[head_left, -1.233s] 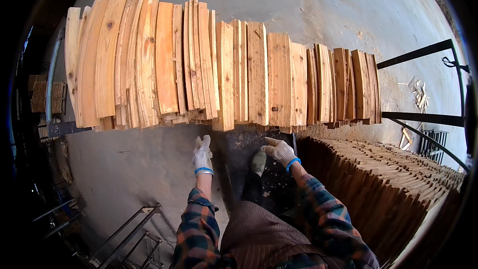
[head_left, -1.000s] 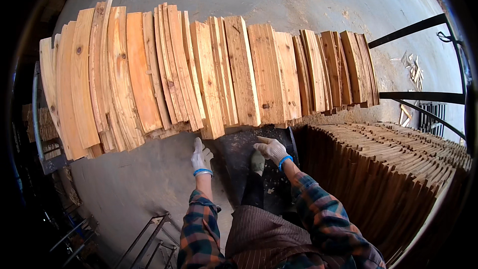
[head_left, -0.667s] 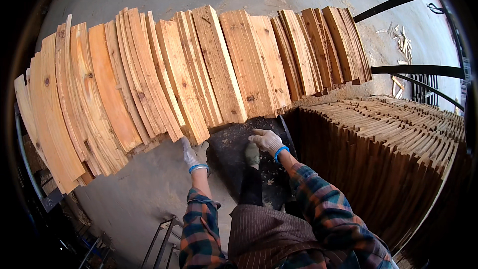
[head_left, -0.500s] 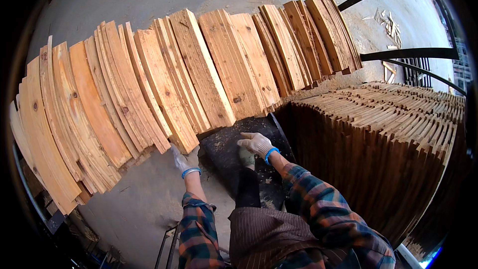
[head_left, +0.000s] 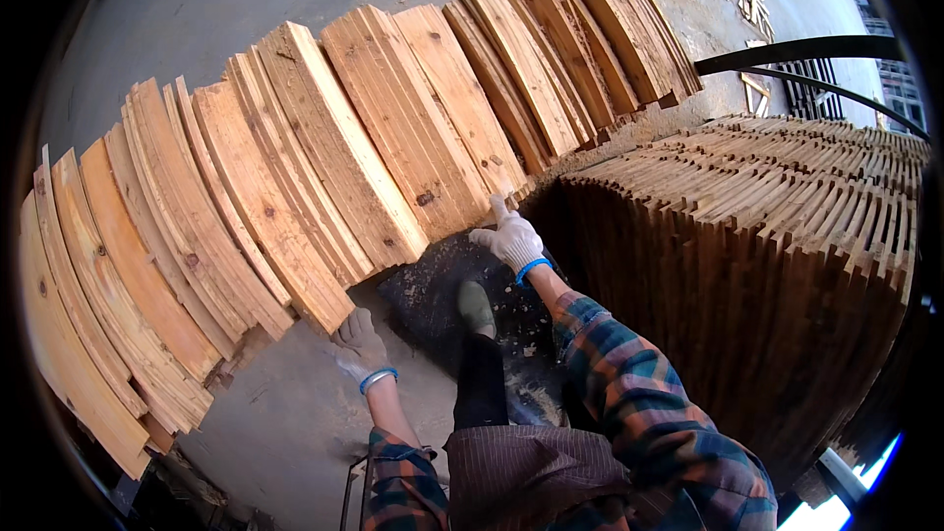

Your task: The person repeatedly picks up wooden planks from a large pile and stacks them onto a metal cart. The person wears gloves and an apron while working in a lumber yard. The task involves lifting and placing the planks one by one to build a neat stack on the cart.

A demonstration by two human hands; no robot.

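A long row of pale wooden boards (head_left: 369,138) stretches across the view, standing on edge side by side, with the near ends toward me. My left hand (head_left: 362,344), in a white knit glove with a blue cuff, is at the near end of one board left of the middle; its fingers lie against the wood and hold nothing. To the right, my right hand (head_left: 512,239), gloved the same way, has its fingers apart. One fingertip reaches the lower end of a board (head_left: 462,98), and the thumb side points left.
At the right stands a tall, dense stack of thin wooden slats (head_left: 767,206). Black metal bars (head_left: 796,54) reach out behind it. Wood scraps (head_left: 744,2) lie on the grey floor beyond. My shoe (head_left: 476,309) rests on a dark, chip-strewn panel (head_left: 423,285).
My right hand has moved forward to the board ends, its fingers spreading. My left hand stays by the near ends, its fingers now on one board. The row has shifted left in view.
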